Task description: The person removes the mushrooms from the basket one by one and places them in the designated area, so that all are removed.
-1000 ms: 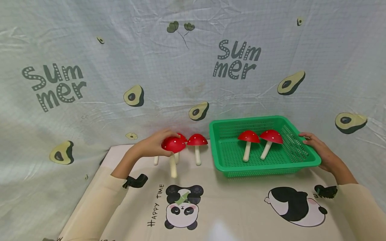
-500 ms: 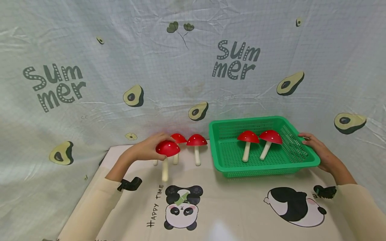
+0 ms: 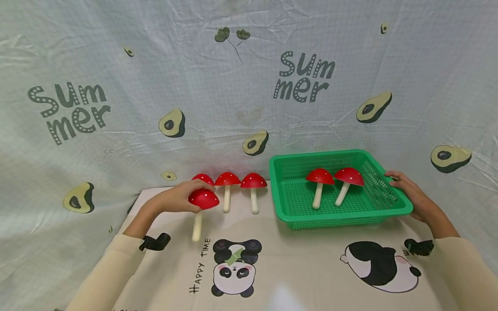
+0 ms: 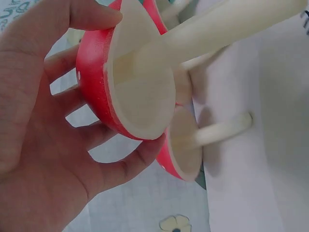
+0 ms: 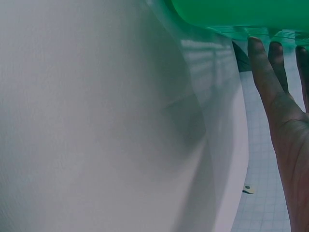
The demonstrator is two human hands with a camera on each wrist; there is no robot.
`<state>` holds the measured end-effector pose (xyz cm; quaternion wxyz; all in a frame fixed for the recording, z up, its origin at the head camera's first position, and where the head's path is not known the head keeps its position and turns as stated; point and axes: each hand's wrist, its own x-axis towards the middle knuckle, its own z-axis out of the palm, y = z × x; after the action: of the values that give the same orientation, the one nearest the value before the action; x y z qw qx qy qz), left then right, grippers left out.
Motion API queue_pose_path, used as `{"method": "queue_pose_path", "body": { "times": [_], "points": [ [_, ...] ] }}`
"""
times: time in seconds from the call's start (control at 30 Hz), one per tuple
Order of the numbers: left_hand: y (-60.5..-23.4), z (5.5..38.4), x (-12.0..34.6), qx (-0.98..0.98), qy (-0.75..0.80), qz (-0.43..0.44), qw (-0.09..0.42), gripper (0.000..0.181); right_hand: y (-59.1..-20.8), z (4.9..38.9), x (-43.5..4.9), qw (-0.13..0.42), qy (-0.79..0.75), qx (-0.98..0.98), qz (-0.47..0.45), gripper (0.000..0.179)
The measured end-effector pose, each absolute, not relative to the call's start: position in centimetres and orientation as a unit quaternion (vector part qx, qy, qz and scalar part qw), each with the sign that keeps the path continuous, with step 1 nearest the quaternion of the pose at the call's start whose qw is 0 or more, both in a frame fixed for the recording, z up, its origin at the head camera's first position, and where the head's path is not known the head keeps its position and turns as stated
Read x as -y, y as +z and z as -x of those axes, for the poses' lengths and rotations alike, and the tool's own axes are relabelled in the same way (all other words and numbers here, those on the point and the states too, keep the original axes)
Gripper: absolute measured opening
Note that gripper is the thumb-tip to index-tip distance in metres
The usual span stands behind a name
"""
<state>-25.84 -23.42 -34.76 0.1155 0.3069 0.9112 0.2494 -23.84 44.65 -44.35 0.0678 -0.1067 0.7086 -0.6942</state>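
On the left of the counter, a mushroom hung from the left hand, whose fingers were clamped round its red cap, the pale stem slanting down; whether its foot touched cannot be told. Over the last second the hand had drawn it leftward and nearer the person, so that all three caps of the row along the back cloth now showed, the leftmost partly covered. Meanwhile the basket had kept its place, two mushrooms lying inside, and the right hand had stayed at its right side, fingers straight and somewhat apart, touching it. For the work in hand, the shift seemed to mean only that the held piece, outside the basket, was farther from it than before.
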Motion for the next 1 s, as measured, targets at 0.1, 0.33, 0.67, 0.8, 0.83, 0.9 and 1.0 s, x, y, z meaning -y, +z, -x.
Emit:
{"method": "queue_pose_path", "body": {
  "times": [0.1, 0.33, 0.67, 0.8, 0.83, 0.9, 1.0],
  "points": [
    [-35.1, 25.8, 24.3, -0.911, 0.250, -0.305, 0.121, 0.057, -44.3, 23.8, -44.6, 0.069, -0.694, -0.709, 0.107, 0.028],
    [-35.8, 25.8, 25.6, -0.911, 0.238, -0.317, 0.113, 0.053, -44.2, 23.7, -44.8, 0.073, -0.688, -0.715, 0.096, 0.028],
    [-37.2, 26.1, 26.9, -0.905, 0.231, -0.326, 0.142, 0.048, -44.3, 23.8, -44.9, 0.077, -0.690, -0.714, 0.088, 0.028],
    [-37.5, 26.2, 27.1, -0.901, 0.239, -0.326, 0.156, 0.047, -44.2, 23.8, -44.8, 0.079, -0.692, -0.711, 0.091, 0.028],
    [-37.6, 26.2, 27.1, -0.900, 0.240, -0.327, 0.160, 0.047, -44.2, 23.8, -44.8, 0.079, -0.692, -0.711, 0.092, 0.028],
    [-37.7, 26.2, 27.2, -0.899, 0.239, -0.327, 0.167, 0.048, -44.2, 23.8, -44.8, 0.079, -0.692, -0.711, 0.092, 0.028],
    [-37.9, 26.2, 27.4, -0.899, 0.237, -0.323, 0.177, 0.048, -44.1, 23.8, -44.7, 0.079, -0.693, -0.711, 0.090, 0.028]
  ]
}}
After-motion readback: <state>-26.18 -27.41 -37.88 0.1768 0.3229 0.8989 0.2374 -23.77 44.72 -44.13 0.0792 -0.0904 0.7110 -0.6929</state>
